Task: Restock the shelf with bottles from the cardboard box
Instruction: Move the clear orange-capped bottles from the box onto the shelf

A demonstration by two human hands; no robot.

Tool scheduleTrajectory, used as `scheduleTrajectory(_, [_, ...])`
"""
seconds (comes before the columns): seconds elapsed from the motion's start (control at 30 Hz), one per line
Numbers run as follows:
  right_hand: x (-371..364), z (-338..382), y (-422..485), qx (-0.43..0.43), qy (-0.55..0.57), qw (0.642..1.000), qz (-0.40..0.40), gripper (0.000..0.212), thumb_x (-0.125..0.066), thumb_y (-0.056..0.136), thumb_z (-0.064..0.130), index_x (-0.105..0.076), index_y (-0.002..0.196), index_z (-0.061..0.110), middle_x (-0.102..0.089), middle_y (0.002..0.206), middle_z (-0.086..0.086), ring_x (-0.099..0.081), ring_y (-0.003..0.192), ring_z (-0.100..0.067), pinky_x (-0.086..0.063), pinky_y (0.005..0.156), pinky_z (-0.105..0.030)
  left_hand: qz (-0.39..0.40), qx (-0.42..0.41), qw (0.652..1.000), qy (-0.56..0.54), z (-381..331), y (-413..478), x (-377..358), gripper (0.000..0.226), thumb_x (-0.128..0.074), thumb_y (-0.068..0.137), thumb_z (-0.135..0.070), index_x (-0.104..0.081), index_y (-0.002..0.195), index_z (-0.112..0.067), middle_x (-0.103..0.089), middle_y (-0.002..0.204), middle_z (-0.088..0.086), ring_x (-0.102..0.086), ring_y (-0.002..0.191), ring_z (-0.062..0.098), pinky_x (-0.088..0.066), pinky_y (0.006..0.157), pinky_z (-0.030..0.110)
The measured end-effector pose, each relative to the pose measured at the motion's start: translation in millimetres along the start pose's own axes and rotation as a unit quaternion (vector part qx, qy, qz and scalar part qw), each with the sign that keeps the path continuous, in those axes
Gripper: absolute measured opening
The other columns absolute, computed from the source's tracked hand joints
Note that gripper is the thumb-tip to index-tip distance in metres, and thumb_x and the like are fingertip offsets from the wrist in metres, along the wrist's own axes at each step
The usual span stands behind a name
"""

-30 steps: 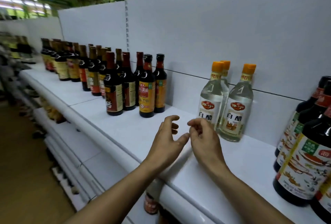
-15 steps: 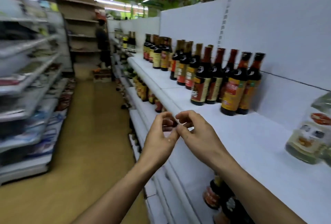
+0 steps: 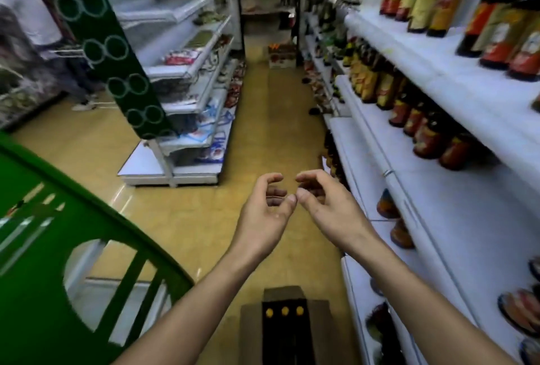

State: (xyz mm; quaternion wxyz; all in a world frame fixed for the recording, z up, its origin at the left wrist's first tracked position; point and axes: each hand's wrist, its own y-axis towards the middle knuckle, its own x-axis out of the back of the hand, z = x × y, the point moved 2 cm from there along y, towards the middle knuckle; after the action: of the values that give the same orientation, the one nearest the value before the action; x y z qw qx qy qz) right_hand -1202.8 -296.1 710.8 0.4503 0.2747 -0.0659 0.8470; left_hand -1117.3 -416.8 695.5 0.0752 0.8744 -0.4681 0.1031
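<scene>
An open cardboard box [image 3: 251, 332] stands on the floor at the bottom centre, between my forearms; three orange bottle caps [image 3: 284, 311] show in its dark inside. My left hand [image 3: 264, 212] and my right hand [image 3: 327, 207] hover side by side over the aisle floor, above and beyond the box, fingers curled and apart, holding nothing. Their thumb tips nearly touch. The white shelf [image 3: 455, 93] runs along the right, with dark sauce bottles [image 3: 423, 5] standing on its upper board.
Lower shelf boards on the right carry more dark bottles [image 3: 423, 136]. A green plastic structure [image 3: 58, 262] fills the lower left. A shelving unit [image 3: 187, 78] lines the aisle's left side, and a person [image 3: 38, 20] stands at far left. A box [image 3: 282, 56] sits far down the aisle.
The view has swung left and down, from the shelf face to the aisle floor and the box. My hands stay empty and close together, and have come away from the shelf edge.
</scene>
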Motion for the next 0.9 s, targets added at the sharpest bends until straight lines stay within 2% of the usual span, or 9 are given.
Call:
scheduleTrajectory(0.13, [-46.1,-3.4,3.8,-0.013,0.008,1.000,0.015,0.023,-0.060,0.101,0.020,-0.062,0.124,0.022,-0.064,0.117,0.010,-0.059,0.102,0.004,-0.044,0.080,-0.006,0.007,0.023,1.000,0.017,35.9,-3.3,31.1,0.038,-0.067,0.098,-0.025,-0.052,0.132,-0.030,-0.065,0.113,-0.006,-0.064,0.106,0.009,-0.059,0.090,0.038])
scheduleTrajectory(0.33, [-93.9,-29.4,-1.2,-0.051,0.003,0.997,0.055,0.024,-0.060,0.101,0.024,-0.061,0.125,0.026,-0.064,0.114,0.015,-0.059,0.103,0.005,-0.050,0.088,-0.023,0.011,0.072,0.997,0.029,91.4,-10.4,51.1,0.040,-0.066,0.098,-0.027,-0.051,0.134,-0.029,-0.065,0.114,-0.006,-0.064,0.107,0.009,-0.059,0.089,0.037])
scheduleTrajectory(0.5, [-125.1,-65.6,-10.3,-0.081,0.004,0.992,0.100,0.023,-0.060,0.101,0.021,-0.061,0.123,0.025,-0.064,0.105,0.020,-0.059,0.100,0.008,-0.047,0.082,-0.014,0.016,0.121,0.992,0.022,136.0,-18.1,45.4,0.039,-0.066,0.098,-0.025,-0.051,0.134,-0.027,-0.065,0.114,-0.003,-0.065,0.106,0.010,-0.058,0.087,0.034])
scheduleTrajectory(0.73, [-155.2,-142.5,-20.9,-0.128,0.020,0.979,0.159,0.025,-0.061,0.100,0.020,-0.061,0.124,0.027,-0.066,0.106,0.016,-0.062,0.101,0.001,-0.053,0.088,-0.024,0.013,0.184,0.982,0.034,202.7,-25.1,7.0,0.036,-0.066,0.099,-0.024,-0.051,0.131,-0.028,-0.065,0.111,-0.007,-0.062,0.099,-0.002,-0.047,0.068,0.003])
scheduleTrajectory(0.83, [-164.1,-177.7,-29.5,-0.151,0.027,0.972,0.179,0.025,-0.061,0.100,0.019,-0.062,0.125,0.023,-0.066,0.106,0.015,-0.063,0.099,0.001,-0.054,0.088,-0.023,0.015,0.215,0.976,0.035,231.5,-35.3,-13.2,0.035,-0.066,0.099,-0.023,-0.052,0.130,-0.028,-0.064,0.106,-0.013,-0.061,0.091,-0.011,-0.046,0.070,0.001])
scheduleTrajectory(0.9, [-170.3,-206.2,-35.2,-0.159,0.029,0.967,0.198,0.024,-0.061,0.101,0.019,-0.062,0.124,0.024,-0.066,0.107,0.014,-0.063,0.100,0.000,-0.054,0.088,-0.024,0.009,0.233,0.972,0.039,259.4,-42.4,-30.4,0.035,-0.067,0.098,-0.022,-0.053,0.129,-0.028,-0.064,0.108,-0.009,-0.062,0.094,-0.008,-0.047,0.072,0.003])
